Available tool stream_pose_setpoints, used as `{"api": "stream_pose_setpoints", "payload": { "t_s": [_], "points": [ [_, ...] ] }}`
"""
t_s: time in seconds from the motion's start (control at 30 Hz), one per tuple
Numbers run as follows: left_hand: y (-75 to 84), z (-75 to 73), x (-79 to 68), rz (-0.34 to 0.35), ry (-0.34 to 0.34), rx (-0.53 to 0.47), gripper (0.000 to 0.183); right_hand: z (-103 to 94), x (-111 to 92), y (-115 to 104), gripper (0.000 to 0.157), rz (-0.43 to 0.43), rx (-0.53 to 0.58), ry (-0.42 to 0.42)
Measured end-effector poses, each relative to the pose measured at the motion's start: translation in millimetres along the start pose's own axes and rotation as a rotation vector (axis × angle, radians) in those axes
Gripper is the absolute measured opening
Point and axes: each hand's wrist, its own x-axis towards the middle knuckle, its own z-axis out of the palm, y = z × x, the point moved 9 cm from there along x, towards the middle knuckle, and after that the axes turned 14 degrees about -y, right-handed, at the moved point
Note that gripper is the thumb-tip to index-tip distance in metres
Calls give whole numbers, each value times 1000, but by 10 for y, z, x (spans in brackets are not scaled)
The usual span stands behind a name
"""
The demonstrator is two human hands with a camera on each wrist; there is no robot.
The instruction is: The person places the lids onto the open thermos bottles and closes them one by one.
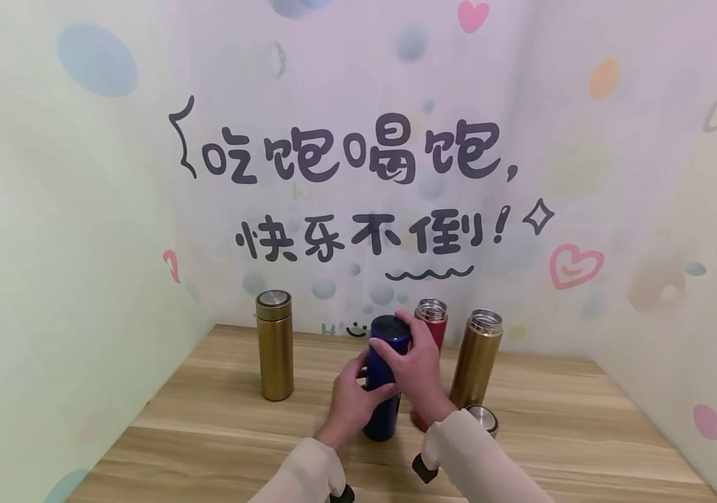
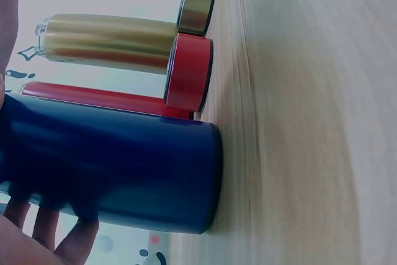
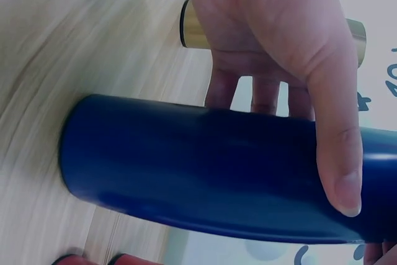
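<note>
A dark blue thermos flask (image 1: 381,423) stands upright on the wooden table, its cap (image 1: 391,327) on top. My left hand (image 1: 350,402) grips the flask's body; in the right wrist view its thumb (image 3: 340,153) lies across the front while fingers reach behind. Higher up, my right hand (image 1: 419,367) holds the cap, with thumb and fingers around its sides. Just behind and to the right stands a red flask (image 1: 436,330) with a bare metal mouth, partly hidden by the right hand. A red cap (image 2: 191,72) sits near its base.
An uncapped gold flask (image 1: 476,360) stands at the right, with a gold cap (image 1: 485,418) in front, partly covered by the right sleeve. Another gold flask (image 1: 276,360), capped, stands at the left. A printed cloth wall (image 1: 358,91) rises behind the table (image 1: 207,433).
</note>
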Motion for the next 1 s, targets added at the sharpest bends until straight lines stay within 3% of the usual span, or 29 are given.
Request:
{"api": "stream_pose_setpoints", "payload": {
  "t_s": [0.13,0.4,0.53,0.77,1.0],
  "points": [
    [3,-1,-4,5,1,-6,76,20,20,9,69,7,11,-33],
    [-13,24,15,5,-11,-36,75,55,90,123,58,47,191,-268],
    [-13,23,12,3,-14,-41,76,37,116,127,55,60,205,-311],
    [0,13,13,17,-10,-32,75,29,104,143,61,65,188,-238],
    [7,2,5,24,-1,-14,73,31,51,76,60,-11,113,-108]
  ]
}}
